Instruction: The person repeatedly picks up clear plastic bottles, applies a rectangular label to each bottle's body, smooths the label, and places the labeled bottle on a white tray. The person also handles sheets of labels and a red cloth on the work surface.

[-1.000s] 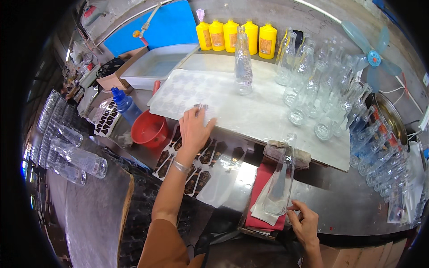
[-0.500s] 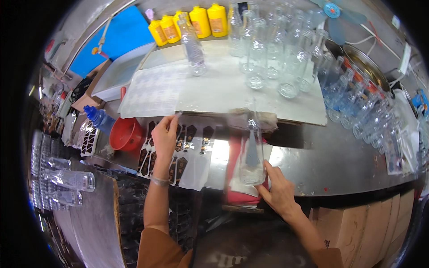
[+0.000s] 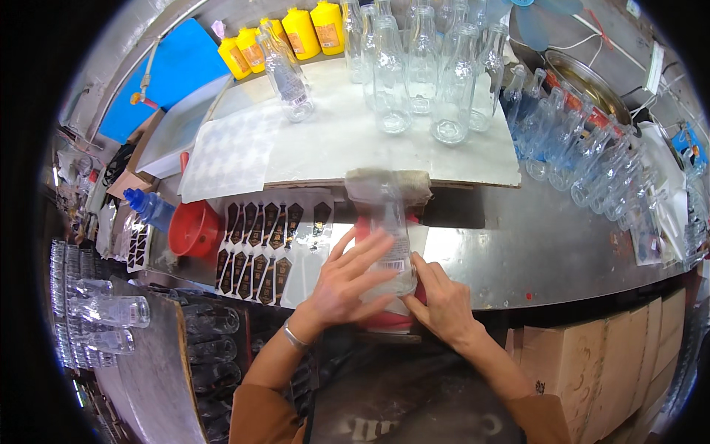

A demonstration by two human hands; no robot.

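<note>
A clear glass bottle (image 3: 401, 254) lies with its neck toward a folded cloth (image 3: 414, 189) at the edge of a raised white board, and its base toward me. My right hand (image 3: 446, 307) grips the bottle near its base from the right. My left hand (image 3: 347, 287) is over the bottle's left side with fingers stretched and spread, slightly blurred; nothing shows in it. Printed marking with a barcode is visible on the glass between the hands. Red padding (image 3: 384, 321) lies beneath the bottle. Left of it is a sheet of black and gold stickers (image 3: 255, 238).
Several clear bottles (image 3: 392, 74) stand on the white board (image 3: 333, 140), with yellow bottles (image 3: 302, 33) behind. A red cup (image 3: 194, 229) and a blue-capped bottle (image 3: 148, 209) are at left. More bottles (image 3: 592, 152) line the right; cardboard boxes (image 3: 592, 359) stand lower right.
My left hand has moved right from above the sticker sheet to the bottle, its pinched fingers spreading. The bottle now shows its printed marking. My right hand stays at the base.
</note>
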